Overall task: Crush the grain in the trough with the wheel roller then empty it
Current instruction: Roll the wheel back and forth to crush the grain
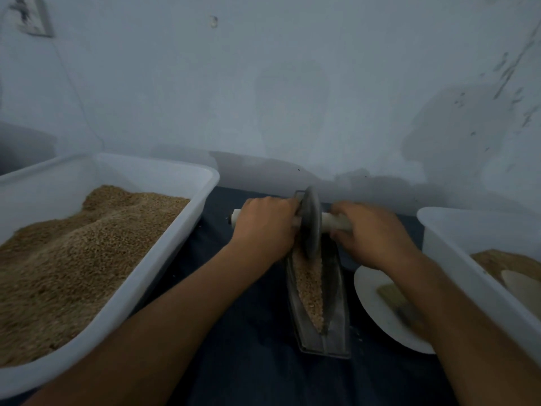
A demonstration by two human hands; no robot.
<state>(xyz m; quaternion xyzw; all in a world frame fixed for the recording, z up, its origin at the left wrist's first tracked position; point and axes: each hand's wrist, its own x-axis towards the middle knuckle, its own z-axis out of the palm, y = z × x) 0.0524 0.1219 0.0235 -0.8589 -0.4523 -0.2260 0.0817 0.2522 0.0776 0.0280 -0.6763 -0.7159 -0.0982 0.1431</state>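
Both hands, left hand [265, 227] and right hand [371, 232], are wrapped tight round the wheel roller [311, 222] axle either side of the disc, which looks heavy and stiff, sitting at the far end of the narrow trough [336, 303] of loose grain [310, 285].

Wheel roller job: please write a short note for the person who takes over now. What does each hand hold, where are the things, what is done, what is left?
Left hand and right hand: each grips one end of the handle, either side of the wheel.
Wheel stands in the far end of the trough, on the dark cloth.
Grain fills the trough; much looks whole, so crushing is not finished.
Left: keep rolling, then empty the trough.
Nearby: big grain tub on the left, second tub on the right, plate with a brush.
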